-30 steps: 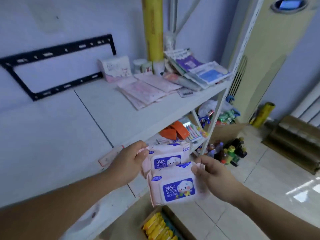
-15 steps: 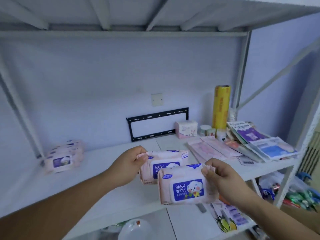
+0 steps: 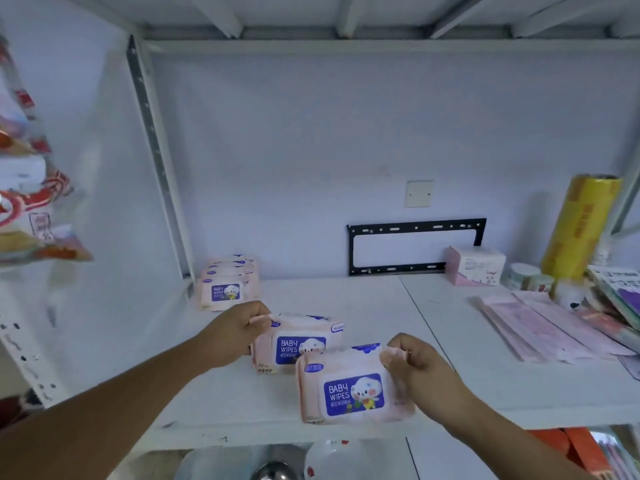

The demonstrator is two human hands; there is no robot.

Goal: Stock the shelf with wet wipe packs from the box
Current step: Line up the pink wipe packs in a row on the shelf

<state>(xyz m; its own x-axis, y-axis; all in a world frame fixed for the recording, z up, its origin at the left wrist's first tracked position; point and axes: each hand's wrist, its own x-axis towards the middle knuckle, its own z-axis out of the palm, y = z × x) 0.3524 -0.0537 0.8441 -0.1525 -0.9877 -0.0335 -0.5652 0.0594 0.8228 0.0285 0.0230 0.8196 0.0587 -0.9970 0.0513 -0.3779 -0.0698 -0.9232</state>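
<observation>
I see my left hand [image 3: 239, 336] just left of centre frame, fingers curled over the upper left corner of 1 pink baby wipes pack [image 3: 298, 344], pinching its crimped end. That pack sits low over the white shelf [image 3: 346, 299]; I cannot tell whether its base touches the board. My right hand [image 3: 420, 367], lower right of centre, pinches the right end flap of a second wipes pack [image 3: 353, 393] between thumb and fingers. This pack hangs at the shelf's front edge, label facing me, and overlaps the lower right corner of the first. A stack of matching packs [image 3: 227, 285] lies on the shelf at centre left, near the upright post, well apart from both hands. At the right of the frame stand a yellow roll [image 3: 581, 226] and a small pink box [image 3: 476, 265], with flat pink sachets [image 3: 540, 327] spread in front of them. A black bracket [image 3: 415, 247] is on the back wall.
</observation>
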